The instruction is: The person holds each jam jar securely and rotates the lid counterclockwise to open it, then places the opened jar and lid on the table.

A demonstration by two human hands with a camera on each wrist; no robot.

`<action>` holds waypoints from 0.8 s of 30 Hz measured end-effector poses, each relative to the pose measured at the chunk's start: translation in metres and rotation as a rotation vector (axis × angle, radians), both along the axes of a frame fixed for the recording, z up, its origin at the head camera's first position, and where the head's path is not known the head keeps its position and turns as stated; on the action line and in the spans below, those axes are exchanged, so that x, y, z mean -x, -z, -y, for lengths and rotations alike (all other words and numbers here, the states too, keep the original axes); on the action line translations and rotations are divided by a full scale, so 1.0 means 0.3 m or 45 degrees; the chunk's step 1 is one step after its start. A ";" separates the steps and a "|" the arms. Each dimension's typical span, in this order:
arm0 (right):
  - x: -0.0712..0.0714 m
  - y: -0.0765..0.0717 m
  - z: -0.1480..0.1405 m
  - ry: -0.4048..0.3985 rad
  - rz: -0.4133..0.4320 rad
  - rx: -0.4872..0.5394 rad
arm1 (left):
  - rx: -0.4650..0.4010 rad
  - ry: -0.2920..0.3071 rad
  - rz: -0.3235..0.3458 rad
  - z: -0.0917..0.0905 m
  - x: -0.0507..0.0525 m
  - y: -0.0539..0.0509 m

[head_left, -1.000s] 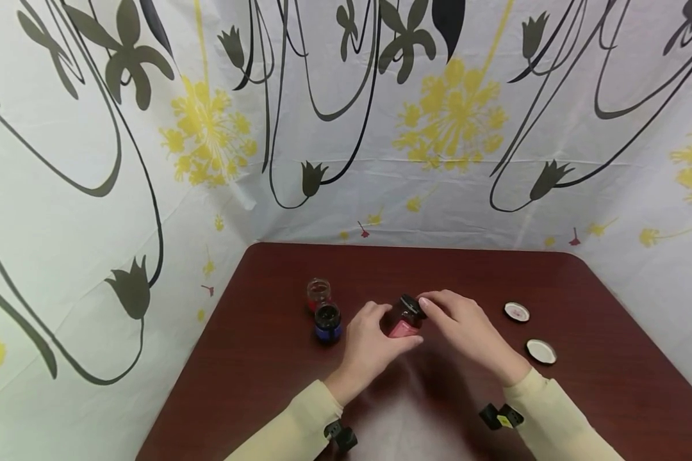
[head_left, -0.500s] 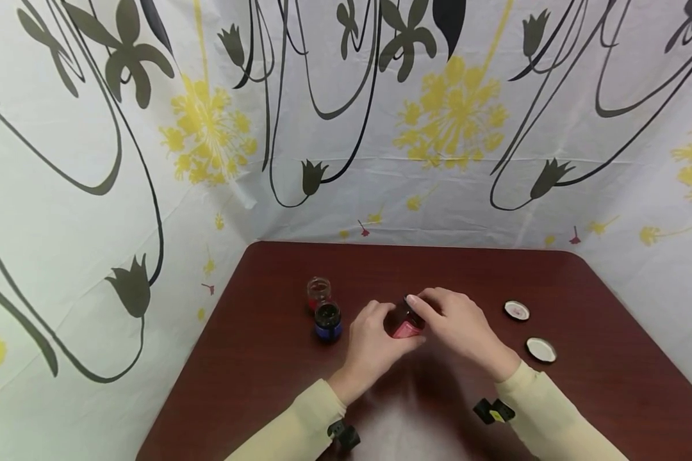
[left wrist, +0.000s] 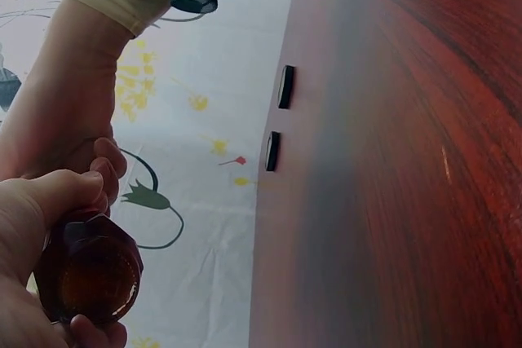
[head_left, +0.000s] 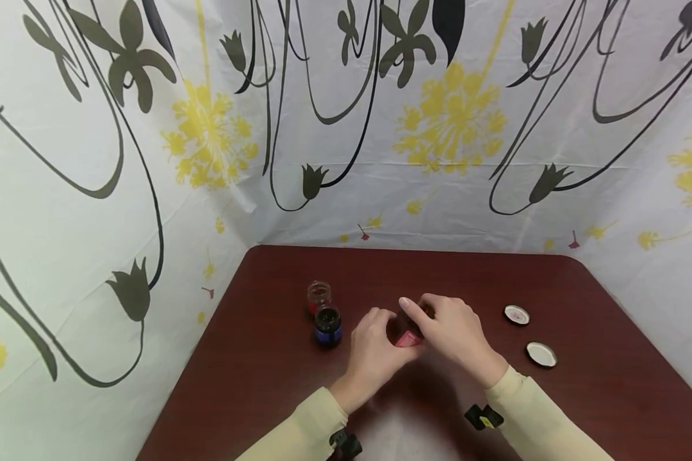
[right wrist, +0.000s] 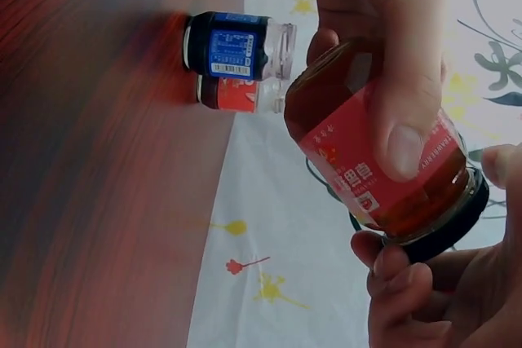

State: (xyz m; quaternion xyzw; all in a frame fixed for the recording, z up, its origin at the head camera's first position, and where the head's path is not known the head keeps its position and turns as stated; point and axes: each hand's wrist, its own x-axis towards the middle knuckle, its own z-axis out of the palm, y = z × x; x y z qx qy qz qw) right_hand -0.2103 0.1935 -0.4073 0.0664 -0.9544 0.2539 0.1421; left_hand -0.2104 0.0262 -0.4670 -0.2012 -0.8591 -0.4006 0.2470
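Observation:
My left hand (head_left: pixel 375 349) grips a glass jar (right wrist: pixel 359 152) of reddish-brown jam, tilted above the table, its thumb lying over the pink label. A black lid (right wrist: pixel 447 224) sits on the jar's mouth. Around that lid curl the fingers of my right hand (head_left: pixel 455 333), which hides most of the lid in the head view. The jar's round base (left wrist: pixel 94 279) faces the left wrist camera. Left of my hands stand two lidless jars, one with a blue label (head_left: pixel 328 328) and, behind it, one with a red label (head_left: pixel 319 298).
Two loose lids, a farther one (head_left: pixel 516 314) and a nearer one (head_left: pixel 541 354), lie pale side up at the table's right. The dark red-brown table (head_left: pixel 450 269) ends at a white patterned cloth (head_left: pixel 346 141) behind and at the sides.
My right hand has moved leftward and turned over the lid, covering it more in the head view. My left hand keeps its hold, with the jar shifting only slightly.

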 end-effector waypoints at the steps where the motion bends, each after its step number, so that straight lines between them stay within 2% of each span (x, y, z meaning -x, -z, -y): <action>1: 0.001 0.003 0.002 0.007 -0.002 -0.003 | 0.006 -0.002 0.000 -0.001 0.000 0.000; 7: 0.012 0.024 0.006 0.010 -0.046 0.009 | -0.010 0.021 0.037 -0.001 -0.008 -0.003; 13: 0.022 0.053 0.006 -0.017 -0.095 0.090 | -0.037 0.030 0.084 -0.002 -0.018 -0.001; 19: 0.024 0.072 0.004 -0.076 -0.140 0.148 | -0.052 0.039 0.085 -0.003 -0.027 0.013; 24: 0.026 0.080 0.002 -0.141 -0.185 0.204 | -0.058 0.026 0.052 -0.005 -0.030 0.017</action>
